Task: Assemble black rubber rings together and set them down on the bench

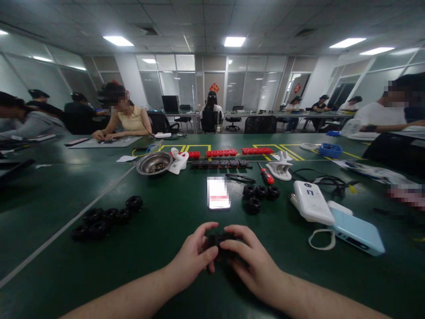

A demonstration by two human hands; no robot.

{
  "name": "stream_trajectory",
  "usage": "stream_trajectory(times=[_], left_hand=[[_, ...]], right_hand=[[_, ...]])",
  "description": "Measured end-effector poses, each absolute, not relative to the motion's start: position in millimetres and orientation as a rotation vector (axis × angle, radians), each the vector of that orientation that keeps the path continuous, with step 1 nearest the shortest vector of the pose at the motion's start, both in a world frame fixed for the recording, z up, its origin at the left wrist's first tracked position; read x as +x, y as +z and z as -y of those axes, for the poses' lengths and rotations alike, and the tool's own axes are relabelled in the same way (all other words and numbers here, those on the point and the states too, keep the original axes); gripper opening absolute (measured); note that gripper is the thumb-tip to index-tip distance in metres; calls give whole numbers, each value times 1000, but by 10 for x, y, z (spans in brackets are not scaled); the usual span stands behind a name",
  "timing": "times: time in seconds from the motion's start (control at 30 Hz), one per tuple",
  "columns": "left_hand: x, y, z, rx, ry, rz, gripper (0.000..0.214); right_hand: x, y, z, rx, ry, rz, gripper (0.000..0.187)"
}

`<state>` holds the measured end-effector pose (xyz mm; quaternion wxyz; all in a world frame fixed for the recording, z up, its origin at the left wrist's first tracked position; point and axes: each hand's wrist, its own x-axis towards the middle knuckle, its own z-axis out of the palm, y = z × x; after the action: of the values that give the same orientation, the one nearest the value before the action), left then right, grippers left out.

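1. Rubber tyres [106,218], small and black, lie in a loose cluster on the left part of the green bench [59,274], well apart from the hands, as a stock put to one side
2. Metal bowl [154,163] stands further back, near the bench middle; inside it I see some small dark pieces, maybe screws, too small to tell. A bowl keeps such little parts from rolling away
3. White phone [218,193] lies flat with its screen up and lit, straight ahead of the hands, so it can be read while working
4. Left hand [194,256] and right hand [251,261] meet at the near edge of the bench. Both are curled closed around one small black part [219,241], thumbs on top and fingers around the sides; it sits between the hands, low over the bench. What the part is exactly, I cannot tell
5. Four more tyres [260,195] sit just to the right of the phone, close for reaching
6. Red-handled screwdriver [265,174] lies behind them
7. White device [312,202] and light blue box [357,231] rest at the right, touching each other
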<state>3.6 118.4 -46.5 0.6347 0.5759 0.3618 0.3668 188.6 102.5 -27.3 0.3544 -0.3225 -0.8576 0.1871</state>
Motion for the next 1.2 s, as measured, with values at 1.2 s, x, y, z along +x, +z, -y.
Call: stream_trajectory(times=[1.2], left_hand=[[65,-401,-1174,1478,758,-1075,39]], right_hand=[[1867,-333,-1075,-821,564,2151,38]])
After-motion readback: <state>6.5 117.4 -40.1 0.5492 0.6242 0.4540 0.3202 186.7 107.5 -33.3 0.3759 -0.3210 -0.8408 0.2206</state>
